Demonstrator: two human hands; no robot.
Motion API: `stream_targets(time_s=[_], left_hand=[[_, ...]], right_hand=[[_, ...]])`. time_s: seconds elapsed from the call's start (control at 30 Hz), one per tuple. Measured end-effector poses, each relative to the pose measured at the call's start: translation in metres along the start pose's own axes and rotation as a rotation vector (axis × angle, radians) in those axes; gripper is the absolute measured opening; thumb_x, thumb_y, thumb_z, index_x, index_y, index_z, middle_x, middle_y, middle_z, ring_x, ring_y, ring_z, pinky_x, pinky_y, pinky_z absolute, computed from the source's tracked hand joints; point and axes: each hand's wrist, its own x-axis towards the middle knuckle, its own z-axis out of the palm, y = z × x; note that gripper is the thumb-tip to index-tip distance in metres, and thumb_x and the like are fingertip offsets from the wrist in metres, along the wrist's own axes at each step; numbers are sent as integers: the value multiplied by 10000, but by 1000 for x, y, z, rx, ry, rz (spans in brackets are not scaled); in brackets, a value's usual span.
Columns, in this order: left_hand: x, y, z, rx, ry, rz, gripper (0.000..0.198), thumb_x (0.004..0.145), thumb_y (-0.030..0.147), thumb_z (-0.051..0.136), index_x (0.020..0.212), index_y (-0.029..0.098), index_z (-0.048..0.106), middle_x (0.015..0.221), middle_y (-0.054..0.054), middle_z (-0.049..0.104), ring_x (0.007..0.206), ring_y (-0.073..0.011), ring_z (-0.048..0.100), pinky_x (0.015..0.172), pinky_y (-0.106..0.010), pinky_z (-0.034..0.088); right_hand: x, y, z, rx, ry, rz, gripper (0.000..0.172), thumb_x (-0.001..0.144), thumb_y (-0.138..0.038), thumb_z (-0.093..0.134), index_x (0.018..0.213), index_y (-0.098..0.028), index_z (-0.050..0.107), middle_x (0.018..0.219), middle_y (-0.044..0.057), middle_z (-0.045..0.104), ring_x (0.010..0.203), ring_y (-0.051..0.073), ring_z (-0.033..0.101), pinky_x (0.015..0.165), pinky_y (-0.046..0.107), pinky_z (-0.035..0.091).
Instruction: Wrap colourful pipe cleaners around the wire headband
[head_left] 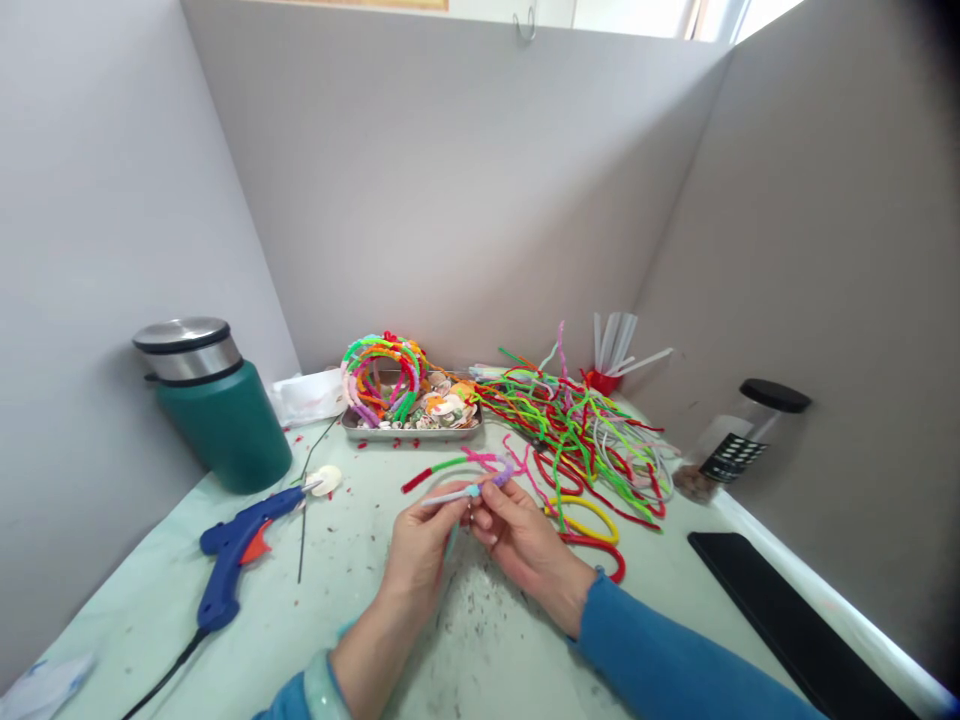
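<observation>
Both hands meet over the middle of the table, closed on a fuzzy pipe cleaner strip (499, 478) with purple, light blue and pale sections. My left hand (421, 540) pinches the pale end between thumb and fingers. My right hand (525, 535) grips the purple part close beside it. Beyond the fingers, a red, green and pink length (450, 464) curves left above the table; whether it is one piece with the held strip, I cannot tell. The fingertips partly hide the join.
A blue glue gun (244, 545) lies left, its nozzle by a whitish disc (325, 480). Behind it stands a green flask (217, 420). A metal tray (412, 433) holds colourful rings and small pieces. Loose pipe cleaners (577, 420) pile right, near a clear jar (731, 445) and black strip (780, 600).
</observation>
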Motion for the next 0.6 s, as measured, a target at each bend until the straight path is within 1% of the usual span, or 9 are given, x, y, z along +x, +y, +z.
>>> stream_targets(time_s=[0.07, 0.13, 0.2, 0.3, 0.4, 0.47, 0.5, 0.6], left_hand=[[-1, 1, 3, -54, -11, -35, 210, 665, 226, 679, 851, 134, 709, 927, -93, 690, 879, -202, 609, 802, -304, 462], [-3, 2, 5, -55, -4, -31, 235, 647, 227, 700, 865, 139, 706, 992, -90, 674, 902, -197, 599, 802, -287, 458], [-4, 4, 6, -57, -7, -40, 256, 659, 252, 696, 889, 139, 699, 993, -91, 671, 861, -190, 605, 744, -272, 469], [-3, 7, 5, -62, -6, -99, 265, 690, 322, 666, 848, 111, 699, 800, -85, 689, 705, -166, 607, 620, -248, 460], [-2, 8, 1, -25, 49, -138, 288, 662, 372, 680, 731, 93, 692, 611, -46, 637, 549, -121, 546, 534, -224, 419], [-1, 9, -1, -2, 85, -140, 288, 632, 381, 699, 671, 97, 674, 583, -25, 610, 512, -99, 509, 509, -215, 400], [-1, 10, -2, -3, 95, -144, 285, 623, 383, 704, 657, 103, 665, 593, -21, 608, 510, -94, 501, 503, -214, 398], [-1, 11, -2, -27, 98, -168, 274, 623, 380, 701, 653, 114, 640, 647, -20, 623, 505, -84, 488, 482, -210, 399]], right_hand=[[0, 1, 0, -2, 4, -13, 157, 695, -256, 705, 769, -168, 598, 605, -37, 511, 489, 45, 409, 433, 155, 286], [0, 2, 0, -10, 20, -19, 162, 687, -257, 711, 768, -169, 601, 596, -39, 502, 498, 49, 409, 442, 157, 293], [0, 3, -1, -24, 33, -22, 164, 684, -256, 713, 758, -165, 599, 579, -41, 489, 505, 54, 410, 447, 160, 299], [1, 3, -2, -18, 46, 8, 177, 699, -286, 697, 769, -169, 584, 615, -33, 504, 503, 60, 414, 435, 169, 295], [2, 2, -4, 30, 54, 49, 226, 735, -368, 648, 704, -171, 541, 604, -43, 495, 420, 41, 336, 402, 180, 262], [4, 0, -6, 31, 49, 61, 273, 750, -376, 627, 633, -166, 496, 540, -59, 458, 376, 30, 261, 387, 182, 240], [4, -1, -7, 20, 45, 64, 282, 754, -362, 623, 613, -164, 481, 519, -63, 448, 366, 28, 244, 386, 184, 239], [5, -3, -9, -20, 36, 54, 240, 761, -315, 614, 626, -160, 491, 535, -51, 495, 363, 26, 277, 397, 188, 258]])
